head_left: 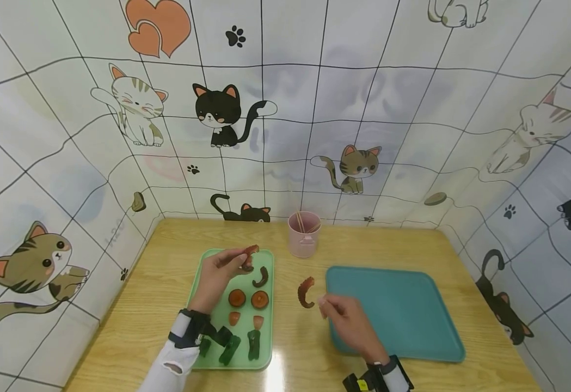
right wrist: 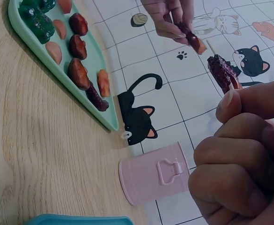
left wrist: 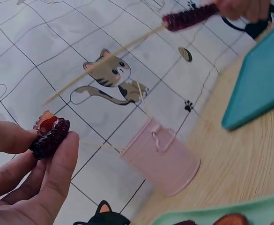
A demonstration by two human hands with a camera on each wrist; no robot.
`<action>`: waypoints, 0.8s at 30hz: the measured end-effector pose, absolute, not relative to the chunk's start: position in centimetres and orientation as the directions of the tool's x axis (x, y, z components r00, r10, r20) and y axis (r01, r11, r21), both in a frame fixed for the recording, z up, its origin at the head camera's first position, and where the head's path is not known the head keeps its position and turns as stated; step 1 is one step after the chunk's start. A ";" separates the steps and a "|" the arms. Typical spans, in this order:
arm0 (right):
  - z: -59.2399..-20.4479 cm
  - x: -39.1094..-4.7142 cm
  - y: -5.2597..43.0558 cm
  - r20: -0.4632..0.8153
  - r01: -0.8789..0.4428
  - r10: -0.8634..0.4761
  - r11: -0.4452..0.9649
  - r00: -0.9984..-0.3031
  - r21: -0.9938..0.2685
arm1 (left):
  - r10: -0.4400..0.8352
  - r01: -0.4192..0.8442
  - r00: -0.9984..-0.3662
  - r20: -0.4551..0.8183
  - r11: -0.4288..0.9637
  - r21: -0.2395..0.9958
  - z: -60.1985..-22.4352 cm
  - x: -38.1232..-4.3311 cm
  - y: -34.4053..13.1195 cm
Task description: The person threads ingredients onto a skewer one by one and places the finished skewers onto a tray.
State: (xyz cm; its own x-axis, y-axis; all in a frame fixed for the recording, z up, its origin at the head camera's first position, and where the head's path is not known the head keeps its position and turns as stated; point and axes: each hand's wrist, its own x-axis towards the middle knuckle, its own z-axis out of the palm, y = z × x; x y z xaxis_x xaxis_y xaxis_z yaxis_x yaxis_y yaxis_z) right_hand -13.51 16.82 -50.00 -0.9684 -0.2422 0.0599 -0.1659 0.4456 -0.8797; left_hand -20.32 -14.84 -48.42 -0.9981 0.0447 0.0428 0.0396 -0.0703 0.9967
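Over the far part of the green tray, my left hand (head_left: 219,277) pinches a short dark red piece like an octopus tentacle (left wrist: 51,135) between thumb and fingers. My right hand (head_left: 349,324) grips a thin wooden skewer (left wrist: 106,58) near one end. A curved, bumpy tentacle piece (head_left: 306,292) is threaded on that skewer, close to the right fingers. In the left wrist view, the skewer's bare tip reaches just above the piece in my left hand, apart from it. The skewer is too thin to make out in the head view.
The green tray (head_left: 267,348) holds a curled tentacle piece (head_left: 262,276), round brown pieces (head_left: 237,298), small orange pieces (head_left: 234,318) and green pieces (head_left: 253,344). A blue tray (head_left: 388,310) lies at right. Behind stands a pink bucket (head_left: 302,245) with several skewers, near the cat-print wall.
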 end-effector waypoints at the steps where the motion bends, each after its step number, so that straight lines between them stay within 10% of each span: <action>1: -50.1 -13.5 16.8 0.057 -0.166 -0.248 0.446 -0.967 -0.879 | 0.047 0.028 -0.998 0.032 -0.095 0.995 -48.4 -20.2 -14.7; 24: -50.4 -13.2 16.5 0.123 -0.254 -0.302 0.443 -0.945 -0.860 | 0.056 -0.040 -0.998 -0.029 -0.208 0.977 -48.2 -18.7 -13.4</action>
State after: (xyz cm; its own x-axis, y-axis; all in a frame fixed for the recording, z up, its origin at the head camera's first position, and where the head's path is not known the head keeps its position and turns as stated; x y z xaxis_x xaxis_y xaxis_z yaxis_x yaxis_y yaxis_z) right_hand -13.17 16.50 -50.37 -0.9453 -0.3019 0.1235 -0.2537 0.4426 -0.8601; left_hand -18.74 -13.42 -48.18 -0.9980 0.0564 -0.0293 -0.0405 -0.2083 0.9772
